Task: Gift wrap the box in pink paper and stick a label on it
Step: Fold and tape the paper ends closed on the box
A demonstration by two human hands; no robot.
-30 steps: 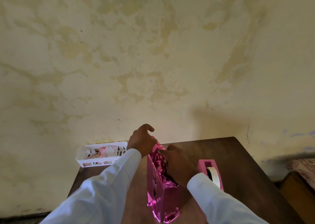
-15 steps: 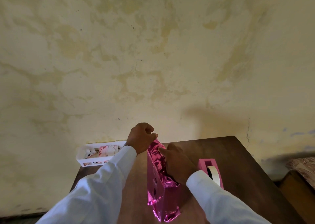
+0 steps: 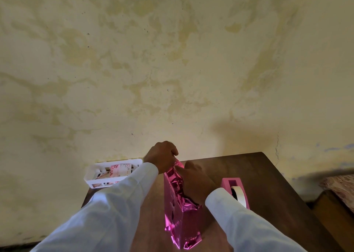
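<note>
A box wrapped in shiny pink foil paper [image 3: 176,209] stands on edge in the middle of the brown table [image 3: 264,184]. My left hand [image 3: 161,157] pinches the far top corner of the pink paper with curled fingers. My right hand [image 3: 195,180] lies on the top of the box and presses the crumpled foil down, its forefinger pointing at the corner by the left hand. The box itself is hidden under the paper. White sleeves cover both arms.
A pink tape dispenser [image 3: 237,192] with a white roll stands just right of the box. A white slotted basket [image 3: 111,173] with printed paper items sits at the table's far left corner against the stained wall. A patterned cloth [image 3: 341,186] lies at the right edge.
My left hand's fingers have curled in and closed on the far corner of the paper. My right hand has stayed on the box top.
</note>
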